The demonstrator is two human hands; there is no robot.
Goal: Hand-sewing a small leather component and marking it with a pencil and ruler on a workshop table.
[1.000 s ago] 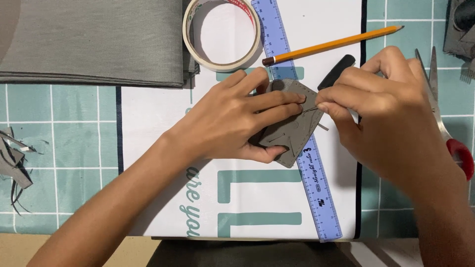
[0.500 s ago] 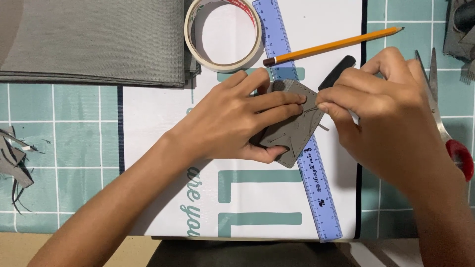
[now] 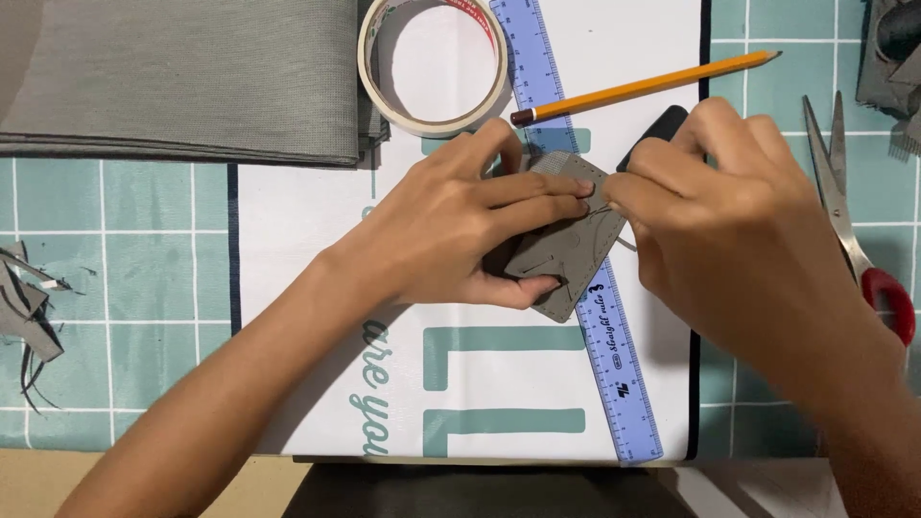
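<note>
Both hands meet mid-frame: left hand [image 3: 460, 230] pins the small grey stitched piece [image 3: 566, 240] over the blue ruler [image 3: 585, 249], right hand [image 3: 729, 221] fingers pinched at its edge, sewing seemingly unfinished.

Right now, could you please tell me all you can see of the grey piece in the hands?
The grey piece is small, flat and angular, leather-like, with a row of stitch holes along its edges. It lies tilted on the blue ruler. The left hand pins it flat; the right hand pinches at its right edge.
</note>
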